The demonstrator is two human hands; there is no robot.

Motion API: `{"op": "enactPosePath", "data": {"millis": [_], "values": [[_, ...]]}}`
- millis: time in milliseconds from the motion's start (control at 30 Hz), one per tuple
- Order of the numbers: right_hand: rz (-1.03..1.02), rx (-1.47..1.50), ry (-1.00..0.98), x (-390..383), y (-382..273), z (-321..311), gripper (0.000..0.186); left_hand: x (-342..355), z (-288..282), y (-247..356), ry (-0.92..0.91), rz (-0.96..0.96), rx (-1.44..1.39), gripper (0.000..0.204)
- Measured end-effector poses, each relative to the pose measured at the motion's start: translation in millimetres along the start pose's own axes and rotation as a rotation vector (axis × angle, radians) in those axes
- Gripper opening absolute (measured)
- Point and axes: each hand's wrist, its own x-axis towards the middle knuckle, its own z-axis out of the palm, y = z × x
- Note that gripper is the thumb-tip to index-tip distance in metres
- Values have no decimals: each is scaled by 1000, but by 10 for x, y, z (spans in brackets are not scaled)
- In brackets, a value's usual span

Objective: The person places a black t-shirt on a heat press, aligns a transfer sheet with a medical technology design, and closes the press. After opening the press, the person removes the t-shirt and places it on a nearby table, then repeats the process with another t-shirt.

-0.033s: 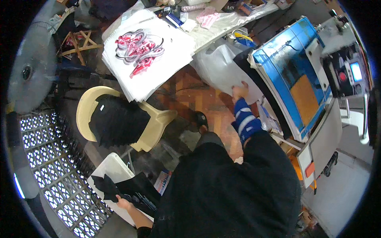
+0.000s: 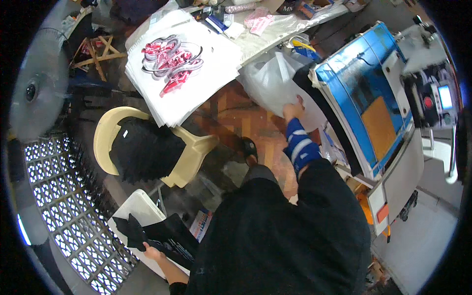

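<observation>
On the left, my left hand is closed round a folded part of a black printed cloth, which lies over a white stool top. My right hand, at the end of a blue sleeve with white stripes, is at a translucent white plastic bag beside the table. Its fingers look bent against the bag's near side, though the grip is partly hidden. Next to that hand a smooth white sheet-like area shows; whether it belongs to the bag I cannot tell.
A stack of printed white sheets overhangs the table corner. A cream plastic chair bears a pile of black cloth. On the right stands a blue-topped press with a control box. A fan is at far left.
My right hand has shifted slightly left and up along the bag, whose upper part now looks more bunched. My left hand and the black cloth stay put.
</observation>
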Motion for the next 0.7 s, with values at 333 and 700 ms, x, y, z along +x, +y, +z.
{"op": "enactPosePath", "data": {"millis": [333, 700], "values": [[-99, -624, -883, 1039, -993, 1627, 44, -547, -392, 700, -22, 30, 244, 40], [-24, -441, -878, 939, -643, 1468, 62, -914, -71, 1003, -363, 91, 345, 43]]}}
